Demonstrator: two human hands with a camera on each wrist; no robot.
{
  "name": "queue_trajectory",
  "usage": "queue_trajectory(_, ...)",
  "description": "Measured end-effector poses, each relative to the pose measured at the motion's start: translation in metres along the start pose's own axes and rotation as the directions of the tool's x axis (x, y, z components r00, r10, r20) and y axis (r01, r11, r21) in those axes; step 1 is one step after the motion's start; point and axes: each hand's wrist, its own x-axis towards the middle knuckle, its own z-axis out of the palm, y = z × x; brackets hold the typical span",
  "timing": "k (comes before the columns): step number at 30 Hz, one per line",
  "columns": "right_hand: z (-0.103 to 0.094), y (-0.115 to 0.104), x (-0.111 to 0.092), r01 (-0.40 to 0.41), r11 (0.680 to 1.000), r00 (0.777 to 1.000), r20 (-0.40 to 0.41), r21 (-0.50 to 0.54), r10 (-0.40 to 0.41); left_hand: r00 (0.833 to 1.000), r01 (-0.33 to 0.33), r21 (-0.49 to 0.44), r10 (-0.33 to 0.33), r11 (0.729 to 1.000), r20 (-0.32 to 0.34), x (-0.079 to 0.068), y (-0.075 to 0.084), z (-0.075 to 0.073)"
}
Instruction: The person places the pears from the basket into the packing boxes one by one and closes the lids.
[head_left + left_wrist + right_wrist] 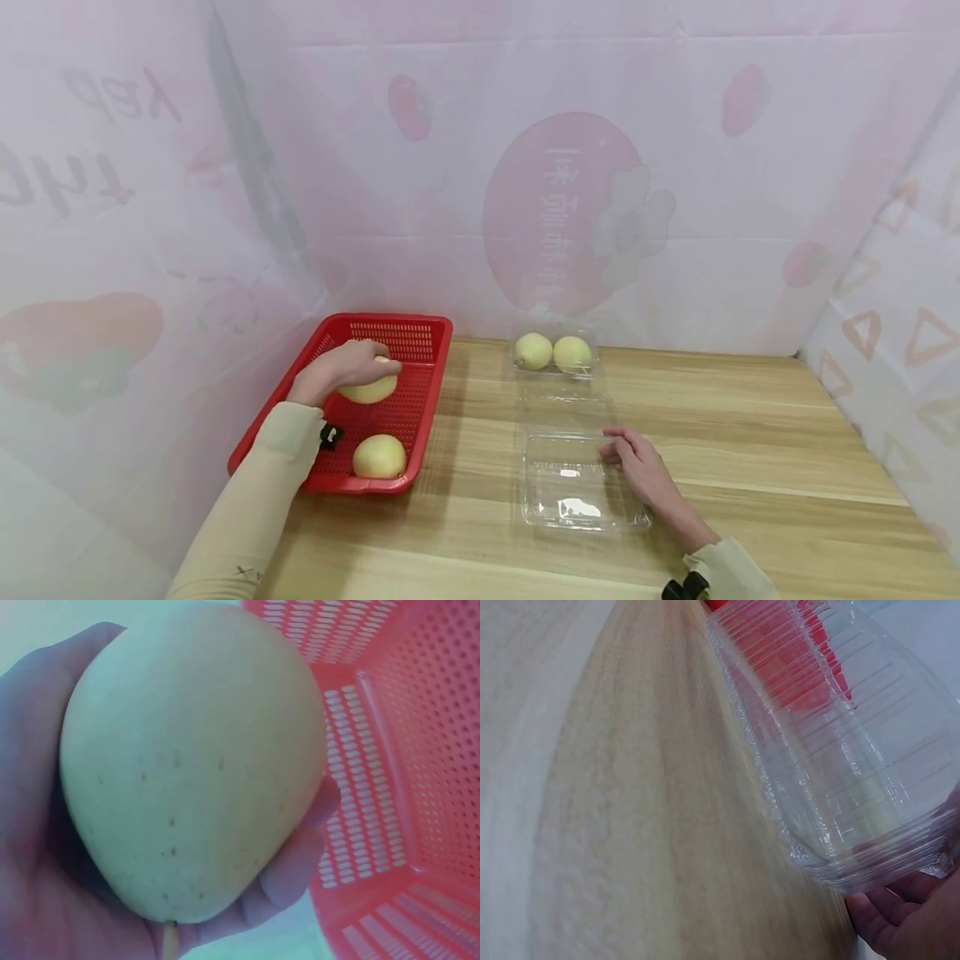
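The left hand [348,367] is curled round a pale yellow pear [367,392], opened only as far as the fruit's broad body needs; the left wrist view shows the palm against one side of it and fingertips wrapping round the other, with the stem pointing back toward the heel of the hand. Below this hand is a red basket [435,392] with slotted walls; whether the held fruit touches the basket's floor cannot be told. Nearer the person than the left hand, in the basket's near end, lies a second pear [379,457]. The right hand [637,467] has its fingers bent at the far right part of a clear plastic container [577,500], gripping its edge with a narrow gap between the digits; the right wrist view shows fingers tucked under that edge, though the thumb's exact place is unclear. The container stands open on the wooden table [750,433], mostly to the left of the right hand. Beyond that hand and a little to its left, two more pears [533,352] sit side by side in a clear plastic box [555,372], well apart from both hands.
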Motion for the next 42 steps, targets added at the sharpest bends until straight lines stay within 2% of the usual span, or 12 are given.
queue_trajectory(7, 0.0, -0.004, -0.001, 0.009, 1.0, 1.0, -0.012, -0.003, -0.009, 0.997, -0.039, -0.057, 0.035, 0.998, -0.07, -0.006, 0.025, -0.005)
queue_trajectory(12, 0.001, -0.004, -0.001, 0.017, 1.0, 1.0, -0.013, 0.002, -0.017, 0.995, -0.063, -0.089, 0.055, 0.994, -0.086, -0.012, 0.047, -0.007)
queue_trajectory(17, 0.002, -0.002, 0.0, 0.018, 1.0, 1.0, -0.013, 0.009, -0.018, 0.989, -0.104, -0.136, 0.089, 0.985, -0.115, -0.011, 0.065, -0.007)
queue_trajectory(22, 0.003, -0.002, 0.001, 0.015, 1.0, 1.0, -0.016, 0.019, -0.015, 0.983, -0.143, -0.186, 0.118, 0.972, -0.141, -0.009, 0.076, -0.005)
queue_trajectory(42, 0.001, 0.0, 0.003, 0.007, 0.999, 1.0, -0.027, 0.044, -0.006, 0.97, -0.221, -0.226, 0.19, 0.949, -0.152, -0.013, 0.12, 0.006)
